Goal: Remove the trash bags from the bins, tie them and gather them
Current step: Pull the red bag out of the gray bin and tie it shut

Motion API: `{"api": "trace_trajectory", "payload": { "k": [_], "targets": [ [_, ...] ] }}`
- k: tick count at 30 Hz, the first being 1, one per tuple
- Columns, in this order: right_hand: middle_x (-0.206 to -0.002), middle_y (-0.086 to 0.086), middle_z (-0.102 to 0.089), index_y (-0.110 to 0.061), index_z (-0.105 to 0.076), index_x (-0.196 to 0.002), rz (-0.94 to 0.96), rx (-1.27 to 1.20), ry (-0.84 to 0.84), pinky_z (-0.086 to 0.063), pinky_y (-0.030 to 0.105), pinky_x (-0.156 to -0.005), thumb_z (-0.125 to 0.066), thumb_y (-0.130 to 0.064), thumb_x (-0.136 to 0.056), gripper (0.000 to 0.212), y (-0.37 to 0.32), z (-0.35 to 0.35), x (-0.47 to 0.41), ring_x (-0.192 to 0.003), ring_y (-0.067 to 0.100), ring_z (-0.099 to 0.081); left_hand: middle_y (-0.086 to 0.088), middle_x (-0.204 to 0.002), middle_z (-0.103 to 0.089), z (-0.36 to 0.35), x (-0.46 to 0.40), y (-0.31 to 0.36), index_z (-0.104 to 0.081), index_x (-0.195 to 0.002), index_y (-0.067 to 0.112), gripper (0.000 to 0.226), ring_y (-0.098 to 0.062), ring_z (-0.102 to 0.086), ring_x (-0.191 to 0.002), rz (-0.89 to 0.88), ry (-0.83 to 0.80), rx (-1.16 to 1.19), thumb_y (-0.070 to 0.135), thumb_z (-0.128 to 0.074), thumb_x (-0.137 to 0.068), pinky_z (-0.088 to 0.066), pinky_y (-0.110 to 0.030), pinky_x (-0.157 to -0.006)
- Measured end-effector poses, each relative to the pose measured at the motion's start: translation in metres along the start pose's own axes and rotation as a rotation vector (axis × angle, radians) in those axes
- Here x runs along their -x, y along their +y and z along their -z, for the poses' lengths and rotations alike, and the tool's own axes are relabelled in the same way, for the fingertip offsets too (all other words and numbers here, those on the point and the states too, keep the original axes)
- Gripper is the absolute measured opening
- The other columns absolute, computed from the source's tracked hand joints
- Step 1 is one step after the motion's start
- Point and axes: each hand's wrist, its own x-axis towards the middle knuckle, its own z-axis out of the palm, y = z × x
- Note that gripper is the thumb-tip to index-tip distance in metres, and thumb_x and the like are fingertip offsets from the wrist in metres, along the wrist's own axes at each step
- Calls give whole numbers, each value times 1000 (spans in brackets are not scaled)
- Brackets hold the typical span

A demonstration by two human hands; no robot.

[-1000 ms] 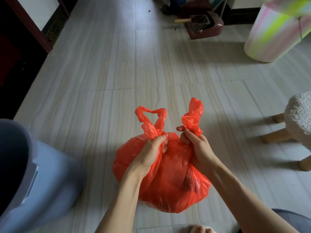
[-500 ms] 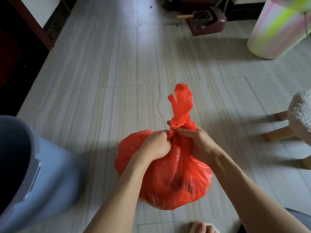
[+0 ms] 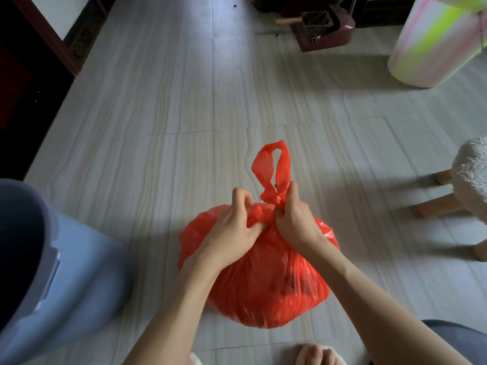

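A full red plastic trash bag (image 3: 266, 280) sits on the tiled floor in front of me. Its neck is bunched together, and one handle loop (image 3: 274, 167) sticks up above it. My left hand (image 3: 234, 230) pinches the gathered plastic on the left side of the neck. My right hand (image 3: 295, 219) grips the base of the loop on the right side. A pale blue bin (image 3: 60, 280) stands at the left edge, its dark inside partly in view.
A fluffy white stool (image 3: 471, 177) with wooden legs stands at the right. A dark red dustpan (image 3: 324, 30) with a wire basket lies at the far end. A pink and green striped cylinder (image 3: 432, 40) is at the top right. My toes (image 3: 319, 354) show below the bag.
The two handles, held apart a second ago, have been drawn together and twisted at the neck. Both hands have come close together, and one loop now stands above my right hand.
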Motion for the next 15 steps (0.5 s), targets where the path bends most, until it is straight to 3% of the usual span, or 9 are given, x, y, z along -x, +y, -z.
{"api": "trace_trajectory", "payload": {
  "k": [2,3,5,8,11,13,15],
  "targets": [
    [-99,18,-64,-11,-39,-121,0,89,-43,-36,36,-66,-41,-2,-85,37,-5,4,0,-96,43,-57,-2,-111,-66,-5,4,-1,-32,-108,28,35,-15,-61,-102,-96,12,-34,14,-57,-89,-46,-33,-92],
    [-104,18,-64,-17,-42,-126,-6,144,-76,-38,37,-70,-41,-2,-83,45,-5,5,-2,-99,42,-56,4,-119,-62,-8,7,-1,-35,-117,29,40,-9,-55,-108,-148,25,-63,10,-55,-89,-39,-23,-97],
    [-109,13,-64,-26,-52,-123,-4,247,-134,-42,36,-78,-41,-1,-79,51,-5,7,-3,-104,38,-56,9,-122,-55,-10,9,0,-41,-128,22,50,-2,-41,-114,-237,66,-149,0,-52,-85,-25,-9,-98],
    [-106,12,-65,-27,-60,-114,64,393,-184,-43,37,-76,-43,-6,-79,44,-9,7,1,-102,37,-56,-2,-115,-60,-13,7,-2,-41,-125,21,53,-7,-43,-108,-276,241,-196,6,-49,-75,-29,-17,-93],
    [-77,7,-53,-13,-60,-81,201,318,-186,-36,34,-65,-36,-12,-73,25,-7,5,2,-81,34,-55,-5,-106,-52,-14,3,-2,-39,-123,25,52,-10,-48,-100,-189,357,-134,10,-48,-74,-35,-19,-92],
    [-68,0,-50,-11,-59,-75,185,131,-228,-39,31,-65,-36,-6,-73,24,-4,7,-1,-68,19,-53,-8,-109,-57,-14,1,-4,-50,-118,17,46,-17,-56,-102,-203,359,-182,5,-47,-73,-39,-20,-92],
    [-63,-11,-53,-5,-67,-87,133,-30,-278,-40,12,-61,-38,11,-78,34,-4,11,-2,-58,-4,-53,-12,-104,-67,-13,3,-4,-55,-113,12,39,-26,-64,-97,-173,333,-197,2,-48,-76,-45,-29,-87]
  ]
}}
